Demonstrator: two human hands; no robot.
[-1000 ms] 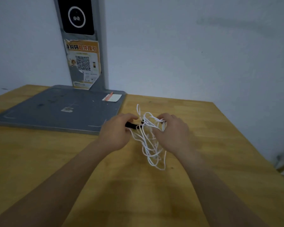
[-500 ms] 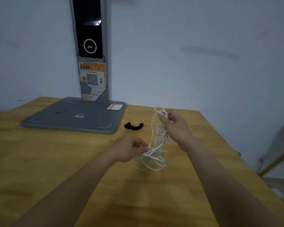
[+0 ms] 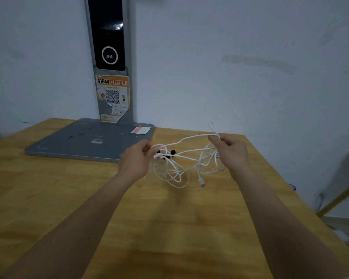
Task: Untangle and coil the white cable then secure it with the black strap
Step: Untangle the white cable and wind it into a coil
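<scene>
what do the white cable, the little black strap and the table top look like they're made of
The thin white cable looks plastic-sheathed, maybe braided: smooth, limp loops, with a moulded plug. The small black strap looks like matte fabric, perhaps hook-and-loop; mostly hidden, so unsure. The yellow table top looks like sealed wood: visible grain, dull sheen.

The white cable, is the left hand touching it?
Touching. The head view shows the left hand pinching a strand of the white cable between its fingertips, with the strand running straight out of that grip toward the right hand.
</scene>
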